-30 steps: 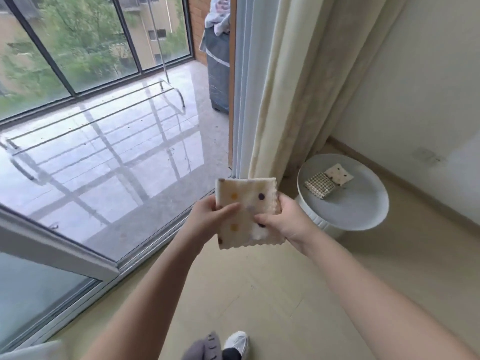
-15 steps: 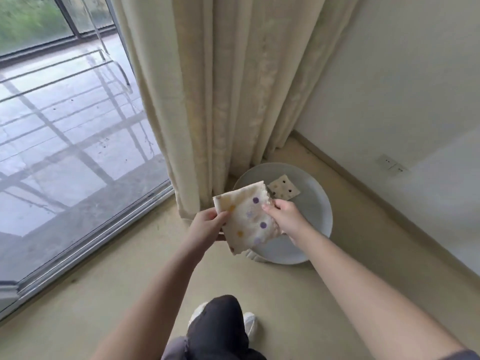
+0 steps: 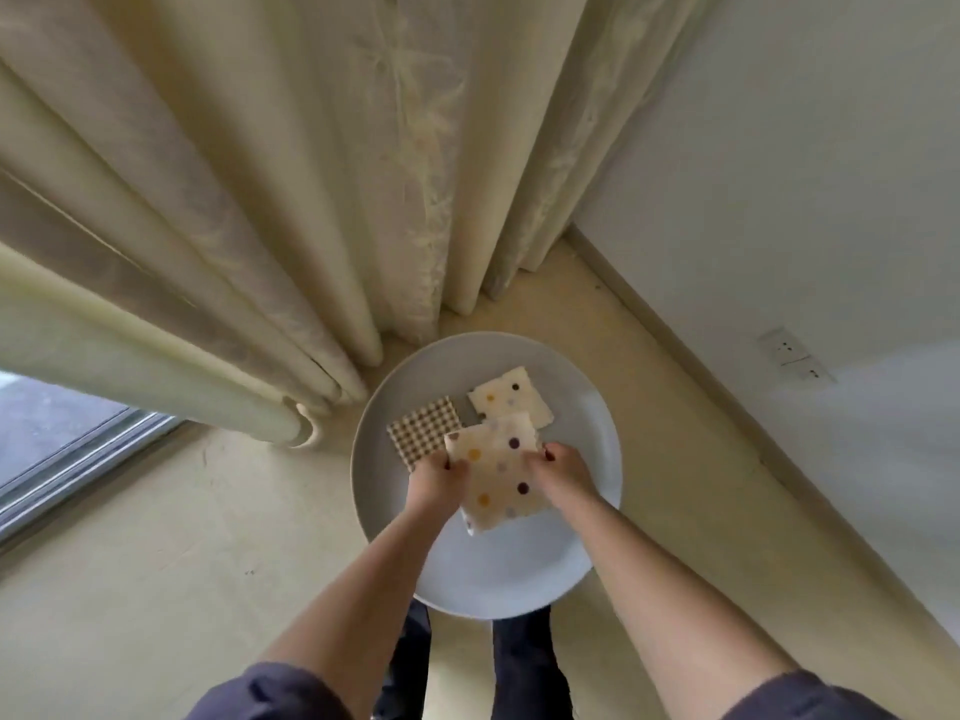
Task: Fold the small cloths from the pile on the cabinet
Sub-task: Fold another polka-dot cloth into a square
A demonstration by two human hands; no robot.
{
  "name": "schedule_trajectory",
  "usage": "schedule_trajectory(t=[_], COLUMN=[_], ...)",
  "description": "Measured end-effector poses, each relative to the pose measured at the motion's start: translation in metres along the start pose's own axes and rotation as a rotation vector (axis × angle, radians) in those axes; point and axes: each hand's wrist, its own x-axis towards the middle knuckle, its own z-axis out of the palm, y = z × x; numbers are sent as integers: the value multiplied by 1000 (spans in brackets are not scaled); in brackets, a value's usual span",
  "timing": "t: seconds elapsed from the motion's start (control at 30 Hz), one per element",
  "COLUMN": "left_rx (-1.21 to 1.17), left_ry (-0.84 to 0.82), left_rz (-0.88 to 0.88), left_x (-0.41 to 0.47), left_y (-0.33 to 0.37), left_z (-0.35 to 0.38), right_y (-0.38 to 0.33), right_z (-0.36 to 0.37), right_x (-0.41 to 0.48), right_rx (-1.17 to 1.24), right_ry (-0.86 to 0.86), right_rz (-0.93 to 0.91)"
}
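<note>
Cloth of cream fabric with yellow and purple dots and a scalloped edge (image 3: 501,480), held in both our hands over the round white tabletop (image 3: 519,579).
Our left hand (image 3: 436,478) pinches its left edge and our right hand (image 3: 563,472) its right, fingers curled on the fabric above the tabletop's middle. On the tabletop's far half lie a folded brown-and-white checked cloth (image 3: 423,431) and a folded cream dotted cloth (image 3: 511,400), just beside each other. Behind the tabletop hangs a pleated cream curtain (image 3: 311,200).
</note>
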Motion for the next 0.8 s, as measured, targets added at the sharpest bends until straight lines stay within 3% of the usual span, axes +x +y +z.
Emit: schedule_trajectory(t=[0.23,0.4,0.5,0.8], left_rx=[132,60,-1,26], left_ry=[152,290,356,487], left_rz=[-2,-96,-151,-176], left_x=[114,185,203,197], left_y=[18,15,7,19], left_z=[78,121,133,148], right_y=[25,37,43,54], right_z=[-12,-1,8,15], right_x=[162,247,273,278], right_rx=[-177,-285,-372,-545], right_ry=[-8,-45,-81,106], right_rz=[-21,-106,-166,-519])
